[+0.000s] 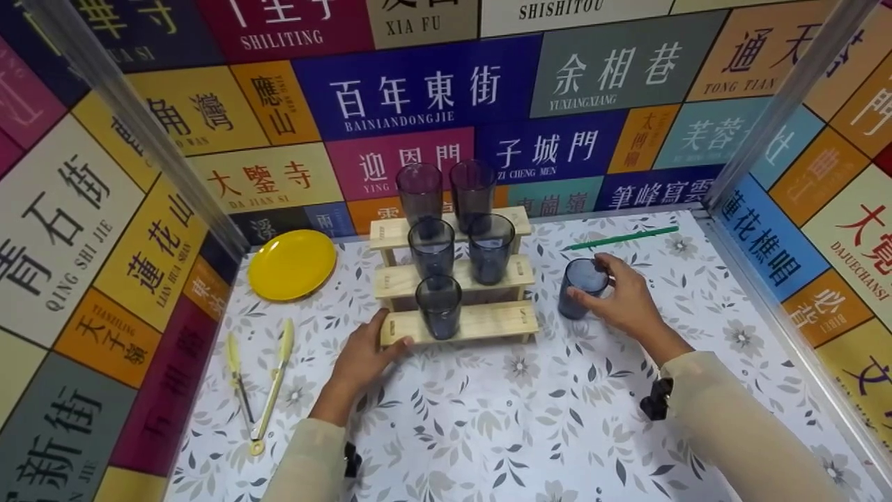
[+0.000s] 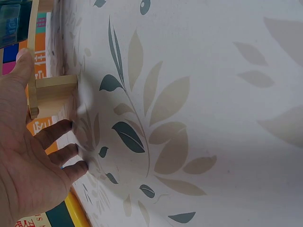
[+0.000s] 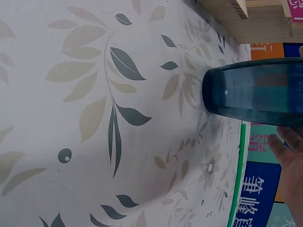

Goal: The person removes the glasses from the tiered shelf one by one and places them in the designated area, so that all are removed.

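In the head view, a stepped wooden rack [image 1: 488, 322] with three tiers carries several dark tinted glasses: two on the top tier, two on the middle, and one glass [image 1: 439, 310] on the lowest. My left hand [image 1: 362, 354] holds the left end of the lowest tier, thumb at its front edge; the left wrist view shows the thumb [image 2: 22, 66] against the board. To the right of the rack, my right hand [image 1: 627, 296] grips another dark blue glass [image 1: 575, 300] between thumb and fingers. That glass [image 3: 251, 92] is upright; whether its base touches the table is unclear.
A yellow plate [image 1: 293, 265] lies at the back left, with yellow-tipped tongs [image 1: 268, 397] spread in front of it. Behind the right hand lies a green straw-like stick [image 1: 620, 239]. Sign-patterned panels [image 1: 418, 97] enclose the flower-printed tabletop [image 1: 502, 425] at the back and sides.
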Action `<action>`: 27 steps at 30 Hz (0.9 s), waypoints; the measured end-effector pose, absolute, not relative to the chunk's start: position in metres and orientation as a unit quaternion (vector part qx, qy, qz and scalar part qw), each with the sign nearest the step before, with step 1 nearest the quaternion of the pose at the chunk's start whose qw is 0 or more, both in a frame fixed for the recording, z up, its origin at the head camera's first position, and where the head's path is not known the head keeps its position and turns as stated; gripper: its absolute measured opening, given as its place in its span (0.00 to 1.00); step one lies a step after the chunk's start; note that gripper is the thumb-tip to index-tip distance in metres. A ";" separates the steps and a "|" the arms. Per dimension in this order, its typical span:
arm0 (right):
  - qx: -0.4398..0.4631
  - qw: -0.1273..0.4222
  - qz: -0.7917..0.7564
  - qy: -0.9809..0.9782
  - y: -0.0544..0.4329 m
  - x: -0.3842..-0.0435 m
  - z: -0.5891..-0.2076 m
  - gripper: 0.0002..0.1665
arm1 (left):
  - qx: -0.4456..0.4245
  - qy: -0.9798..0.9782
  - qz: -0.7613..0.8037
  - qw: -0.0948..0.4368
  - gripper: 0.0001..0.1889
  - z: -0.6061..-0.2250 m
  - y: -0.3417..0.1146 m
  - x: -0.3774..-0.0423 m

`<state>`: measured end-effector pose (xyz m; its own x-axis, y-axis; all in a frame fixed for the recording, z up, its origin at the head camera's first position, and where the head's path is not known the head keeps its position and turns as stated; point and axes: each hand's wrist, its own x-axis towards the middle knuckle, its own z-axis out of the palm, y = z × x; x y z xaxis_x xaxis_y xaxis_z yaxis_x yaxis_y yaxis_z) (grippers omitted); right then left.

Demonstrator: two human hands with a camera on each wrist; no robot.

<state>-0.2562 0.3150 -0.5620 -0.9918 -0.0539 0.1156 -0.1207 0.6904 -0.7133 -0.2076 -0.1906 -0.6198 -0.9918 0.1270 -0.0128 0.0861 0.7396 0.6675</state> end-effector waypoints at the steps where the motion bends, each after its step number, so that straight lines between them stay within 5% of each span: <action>1: 0.049 0.041 0.389 -0.919 0.315 -0.256 -0.560 0.62 | 0.058 0.933 0.355 0.028 0.44 -0.620 -0.191 -0.208; 27: 0.157 0.102 0.333 -0.924 0.275 -0.245 -0.526 0.51 | 0.031 0.933 0.355 0.052 0.48 -0.620 -0.191 -0.206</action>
<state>-0.2448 0.2746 -0.5260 -0.9300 -0.2218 0.2929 -0.3576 0.7297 -0.5828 -0.2061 -0.1906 -0.6196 -0.9926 0.0956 -0.0751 0.0214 0.7459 0.6657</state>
